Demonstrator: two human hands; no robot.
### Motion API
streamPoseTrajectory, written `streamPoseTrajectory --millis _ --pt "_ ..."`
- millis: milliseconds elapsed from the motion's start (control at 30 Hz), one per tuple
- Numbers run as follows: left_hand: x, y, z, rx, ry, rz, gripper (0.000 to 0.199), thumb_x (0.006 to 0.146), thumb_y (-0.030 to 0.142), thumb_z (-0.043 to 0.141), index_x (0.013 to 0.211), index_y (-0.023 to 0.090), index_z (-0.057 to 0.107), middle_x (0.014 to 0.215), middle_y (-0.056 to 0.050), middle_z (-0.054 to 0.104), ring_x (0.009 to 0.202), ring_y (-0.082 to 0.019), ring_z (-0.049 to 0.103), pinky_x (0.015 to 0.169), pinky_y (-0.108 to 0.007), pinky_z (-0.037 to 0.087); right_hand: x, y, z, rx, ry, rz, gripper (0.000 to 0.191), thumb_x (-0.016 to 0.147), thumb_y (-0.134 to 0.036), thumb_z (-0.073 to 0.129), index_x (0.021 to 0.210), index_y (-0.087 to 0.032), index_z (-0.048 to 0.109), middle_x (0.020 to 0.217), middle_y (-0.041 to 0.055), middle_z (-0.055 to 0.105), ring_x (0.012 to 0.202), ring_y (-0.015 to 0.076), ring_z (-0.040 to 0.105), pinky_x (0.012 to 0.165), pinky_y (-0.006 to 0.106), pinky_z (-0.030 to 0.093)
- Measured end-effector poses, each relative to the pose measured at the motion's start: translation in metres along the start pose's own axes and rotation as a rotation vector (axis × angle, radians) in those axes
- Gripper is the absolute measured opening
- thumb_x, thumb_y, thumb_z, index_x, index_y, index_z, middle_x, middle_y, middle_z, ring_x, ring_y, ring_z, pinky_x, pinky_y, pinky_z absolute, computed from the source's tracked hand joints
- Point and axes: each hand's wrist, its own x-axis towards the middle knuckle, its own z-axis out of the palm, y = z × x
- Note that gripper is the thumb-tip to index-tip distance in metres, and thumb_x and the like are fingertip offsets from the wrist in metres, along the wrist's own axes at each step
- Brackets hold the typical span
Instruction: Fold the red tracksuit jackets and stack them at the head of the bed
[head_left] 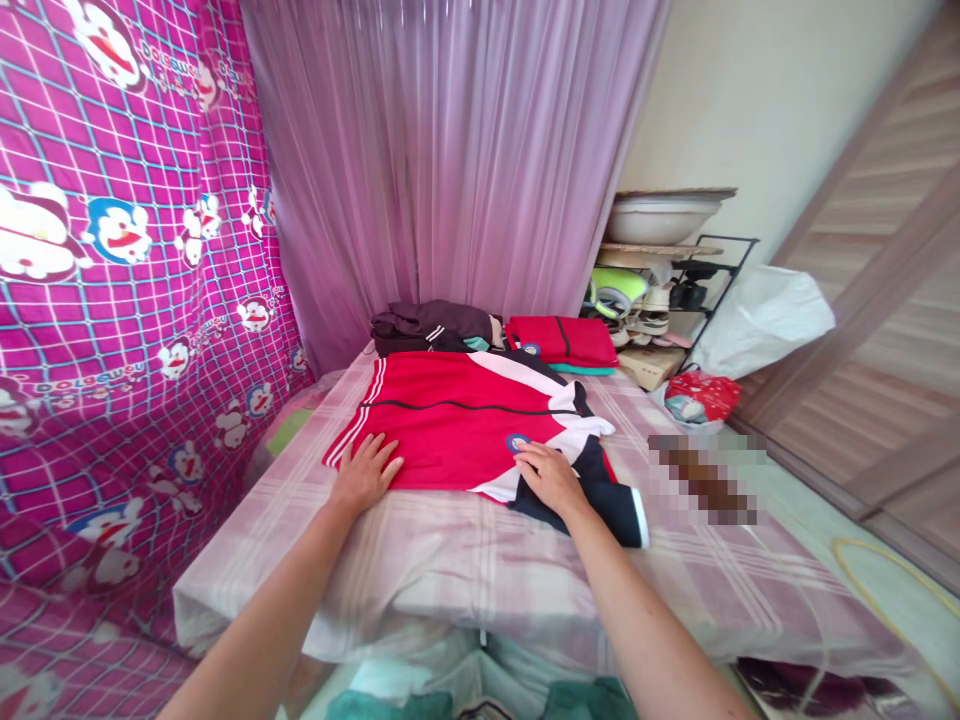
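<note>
A red, white and navy zip-up jacket lies spread flat on the cloth-covered table, its dark zip running left to right. My left hand rests on the striped hem end at the left, fingers spread. At the other end, my right hand lies on the chest area near a round blue badge, its fingers outstretched. One navy sleeve with a white cuff extends to the right of my right hand. Neither hand grips the fabric.
Behind the jacket sit a folded red garment and a pile of dark clothes. A plaid cloth covers the table. To the right stand a shoe rack and a white bag. A pixelated patch hides something at the table's right.
</note>
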Motion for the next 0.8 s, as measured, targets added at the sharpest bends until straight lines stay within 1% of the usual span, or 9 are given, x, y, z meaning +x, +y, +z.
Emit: streamPoseTrajectory --millis 67,167,333,467,633,800 --pt "0.000 -0.001 0.001 0.002 0.016 -0.001 0.050 0.097 0.048 0.038 0.139 0.028 0.056 0.152 -0.009 0.047 0.144 -0.029 0.036 0.116 -0.056 0.027 0.000 0.001 0.001 0.005 0.010 -0.005 0.028 0.092 -0.028 0.050 0.099 -0.026 0.078 0.122 0.0055 0.071 0.117 0.0244 0.063 0.103 0.043 0.047" --pt "0.000 -0.003 0.003 -0.005 0.069 0.009 0.049 0.097 0.049 0.039 0.135 0.027 0.060 0.151 -0.009 0.049 0.143 -0.030 0.038 0.116 -0.055 0.029 -0.001 0.002 0.001 0.011 0.014 -0.006 0.028 0.092 -0.028 0.051 0.098 -0.026 0.078 0.121 0.0054 0.072 0.117 0.0244 0.063 0.104 0.043 0.047" --pt "0.001 -0.009 0.004 0.000 0.160 -0.006 0.051 0.097 0.047 0.036 0.123 0.018 0.069 0.138 -0.012 0.061 0.134 -0.029 0.049 0.114 -0.047 0.035 0.000 -0.002 -0.003 0.016 0.001 0.019 0.027 0.092 -0.027 0.051 0.098 -0.027 0.078 0.121 0.0041 0.072 0.118 0.0240 0.062 0.104 0.043 0.046" --pt "0.003 -0.011 0.004 0.034 0.148 -0.019 0.052 0.097 0.046 0.034 0.121 0.016 0.069 0.132 -0.012 0.065 0.131 -0.030 0.051 0.112 -0.046 0.038 0.001 -0.006 -0.008 0.038 -0.013 0.030 0.027 0.092 -0.026 0.051 0.097 -0.025 0.078 0.120 0.0049 0.072 0.117 0.0224 0.063 0.105 0.040 0.046" --pt "0.003 -0.009 0.004 0.035 0.145 -0.019 0.052 0.095 0.045 0.035 0.123 0.016 0.067 0.131 -0.012 0.066 0.130 -0.030 0.052 0.111 -0.048 0.039 0.001 -0.010 -0.013 0.045 -0.030 0.031 0.028 0.093 -0.026 0.050 0.096 -0.025 0.078 0.120 0.0049 0.072 0.115 0.0212 0.064 0.104 0.038 0.046" --pt "0.002 -0.009 0.003 0.000 0.145 -0.032 0.050 0.094 0.045 0.036 0.121 0.017 0.068 0.131 -0.012 0.066 0.130 -0.030 0.052 0.111 -0.048 0.039 0.001 -0.011 -0.013 0.026 -0.045 0.052 0.028 0.093 -0.027 0.050 0.096 -0.027 0.078 0.121 0.0033 0.072 0.117 0.0216 0.063 0.106 0.040 0.045"
